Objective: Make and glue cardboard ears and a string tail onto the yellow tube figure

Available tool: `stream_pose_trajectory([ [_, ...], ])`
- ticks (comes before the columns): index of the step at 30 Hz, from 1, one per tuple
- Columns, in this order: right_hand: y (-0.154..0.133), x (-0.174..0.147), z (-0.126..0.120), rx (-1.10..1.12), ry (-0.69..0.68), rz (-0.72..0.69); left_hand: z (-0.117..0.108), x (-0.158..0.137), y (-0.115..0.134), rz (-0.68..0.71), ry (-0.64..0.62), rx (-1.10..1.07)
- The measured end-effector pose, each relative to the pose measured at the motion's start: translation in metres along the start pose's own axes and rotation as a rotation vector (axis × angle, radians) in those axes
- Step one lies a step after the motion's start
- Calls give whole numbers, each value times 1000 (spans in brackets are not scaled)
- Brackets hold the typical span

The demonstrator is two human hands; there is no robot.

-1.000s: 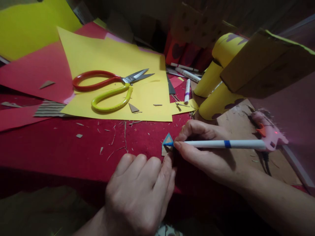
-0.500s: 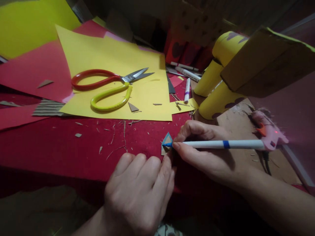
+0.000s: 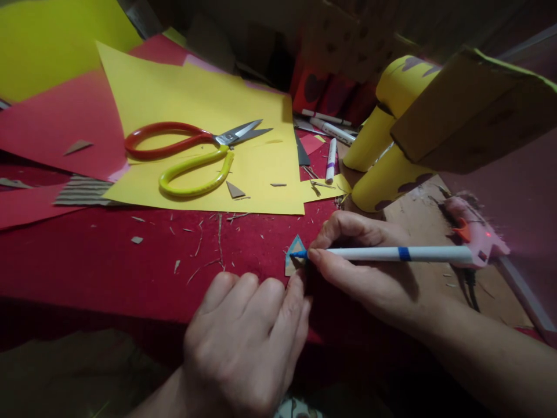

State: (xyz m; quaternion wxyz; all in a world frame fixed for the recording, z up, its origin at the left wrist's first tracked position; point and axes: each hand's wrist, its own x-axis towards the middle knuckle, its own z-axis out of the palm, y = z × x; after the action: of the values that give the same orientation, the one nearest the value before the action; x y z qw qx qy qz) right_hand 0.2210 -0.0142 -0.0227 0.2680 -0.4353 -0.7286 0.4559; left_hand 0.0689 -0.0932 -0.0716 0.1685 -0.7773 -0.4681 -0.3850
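A small pointed piece of cardboard (image 3: 297,244) lies on the red cloth, its edges coloured blue. My right hand (image 3: 361,255) is closed around a white felt-tip marker (image 3: 429,253) with a dark blue band. The marker's blue tip touches the piece near its left edge. My left hand (image 3: 248,337) is closed, fingers curled under, with the index finger and thumb at the lower edge of the cardboard. It pins the piece there; the thumb's exact grip is partly hidden.
Scissors (image 3: 224,139) with red and yellow handles lie on yellow paper (image 3: 256,168). Cardboard scraps litter the red cloth (image 3: 108,261). Several markers (image 3: 331,159) lie behind my right hand. Yellow tubes with a cardboard box (image 3: 461,116) stand at right, near a pink glue gun (image 3: 472,232).
The marker tip has shifted slightly right on the cardboard, moving with my right hand. Blue now shows further down the left edge. My left hand stays in place.
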Motion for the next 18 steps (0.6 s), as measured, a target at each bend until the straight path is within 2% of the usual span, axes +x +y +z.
stream_pose_trajectory([
  [6, -3, 0, -2, -20, -72, 55, 0, 1, 0, 3, 9, -16],
  [10, -1, 0, -1, 29, -37, 36, 1, 1, 1, 1, -5, -5],
  [18, -1, 1, 2, -17, 2, 9, 0, -1, 0, 3, 2, 6],
])
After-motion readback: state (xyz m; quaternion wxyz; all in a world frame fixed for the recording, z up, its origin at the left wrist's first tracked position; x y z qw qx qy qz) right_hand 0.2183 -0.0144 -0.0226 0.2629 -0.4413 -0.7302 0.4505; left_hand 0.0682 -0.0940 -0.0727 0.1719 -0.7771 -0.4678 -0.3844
